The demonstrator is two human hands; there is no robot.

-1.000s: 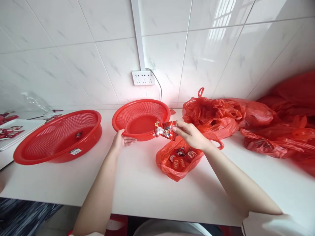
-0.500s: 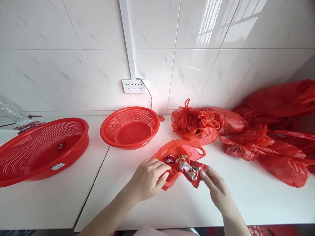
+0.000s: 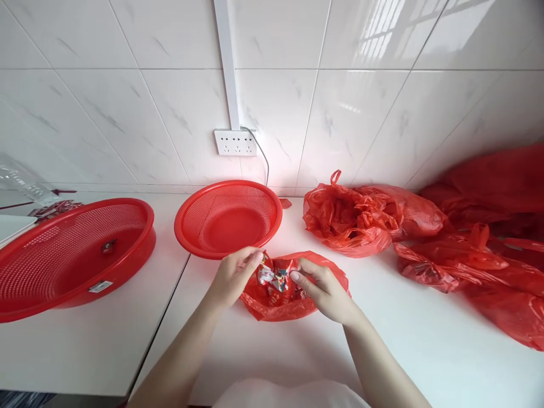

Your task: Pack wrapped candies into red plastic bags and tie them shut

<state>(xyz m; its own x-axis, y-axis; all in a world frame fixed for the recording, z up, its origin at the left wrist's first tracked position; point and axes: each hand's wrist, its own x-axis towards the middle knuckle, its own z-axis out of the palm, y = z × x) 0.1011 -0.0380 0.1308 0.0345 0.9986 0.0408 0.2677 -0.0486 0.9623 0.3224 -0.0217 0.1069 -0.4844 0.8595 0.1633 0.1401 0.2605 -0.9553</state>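
Note:
My left hand and my right hand both pinch a small red printed packet, one at each end. The packet hangs just above a small open red plastic bag that lies on the white counter and holds more red packets. Directly behind my hands stands a round red mesh basket, which looks empty.
A larger red mesh basket with one small item inside sits at the left. Crumpled red plastic bags pile up at the right, with more red bags further right. A wall socket and cable are on the tiled wall.
A second ago my left hand was on the small basket's rim and my right hand alone held the packet near it. Both hands now grip the packet over the small bag.

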